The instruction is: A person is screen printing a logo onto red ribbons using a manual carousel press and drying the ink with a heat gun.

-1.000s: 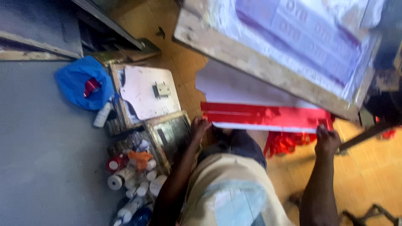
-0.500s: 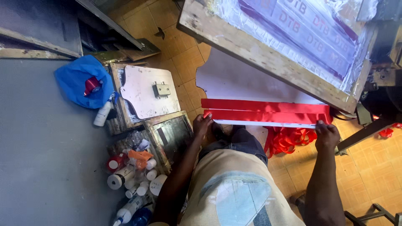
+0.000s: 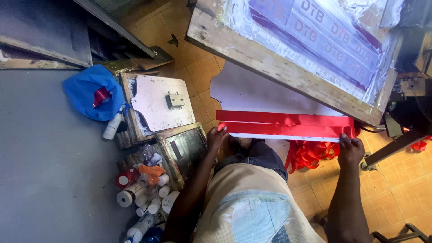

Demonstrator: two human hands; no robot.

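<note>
Two bare hands grip one stretch of red ribbon (image 3: 288, 124), which lies flat along the near edge of a white board (image 3: 256, 92). Nearest the camera are the person's knees in pale, worn trousers, just short of that board edge. The left hand (image 3: 216, 138) pinches the ribbon's left end at the board's near left corner, fingers closed on it. The right hand (image 3: 350, 150) holds the ribbon's right end, fingers curled over it where the board's near edge passes under the frame. Below the board edge, between the hands and toward the right one, a loose heap of red ribbon (image 3: 310, 154) hangs bunched.

Left of the board, on the floor, stands a clutter of tape rolls and bottles (image 3: 141, 191), and beyond them a pale cutout panel (image 3: 159, 101) with a small metal hinge lies on a wooden crate. Farther left of it sits a blue plastic bag (image 3: 87, 92) with a white bottle just beside it.

Over the board's far side tilts a wooden-framed printing screen (image 3: 288, 58), its mesh stained purple and taped with silver. Its raised near rail overlaps the board's right part and hides the rest of the surface.
</note>
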